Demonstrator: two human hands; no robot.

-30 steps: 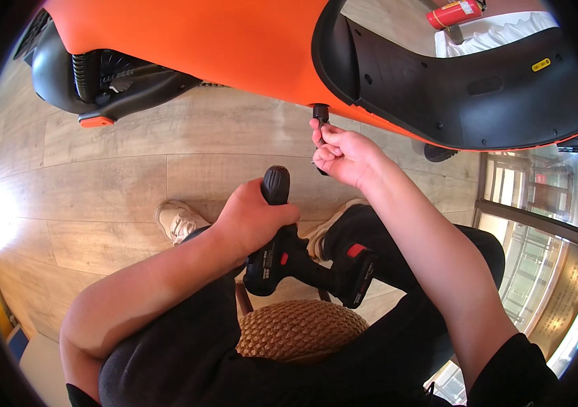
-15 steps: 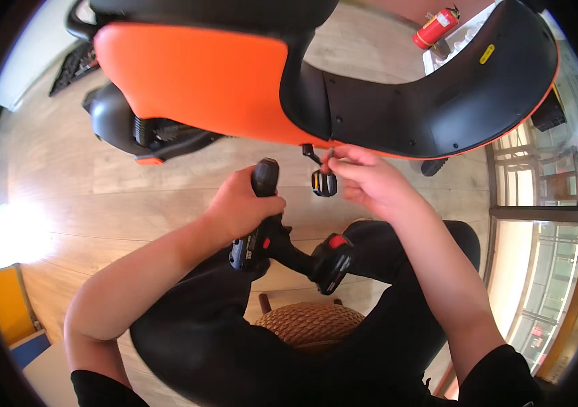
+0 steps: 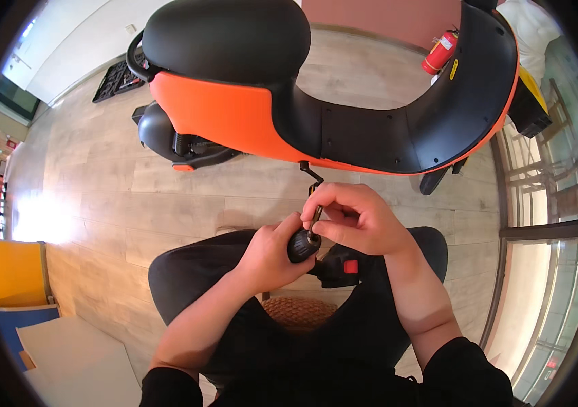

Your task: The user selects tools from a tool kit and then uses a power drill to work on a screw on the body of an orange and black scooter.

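A black cordless drill (image 3: 333, 271) with a red button is held upright low between my knees, its chuck (image 3: 304, 245) pointing up. My left hand (image 3: 270, 254) is wrapped round the chuck end. My right hand (image 3: 346, 217) pinches a thin metal bit (image 3: 314, 218) between thumb and index finger, its lower end at the chuck's tip. Beyond my hands stands an orange and black scooter (image 3: 217, 103) with a seat, a black curved footboard (image 3: 370, 142) and a crank arm (image 3: 310, 174) under its body; my fingers partly hide the crank's lower end.
An open black tool case (image 3: 111, 81) lies at the back left, a red fire extinguisher (image 3: 440, 53) at the back right. Yellow and blue boards (image 3: 14, 270) stand at the left. Glass panels (image 3: 543, 312) line the right. I sit on a woven seat (image 3: 299, 313).
My right hand has left the crank under the scooter and moved down to the chuck with the bit. My left hand has turned the chuck upward. The view shows more of the scooter and room.
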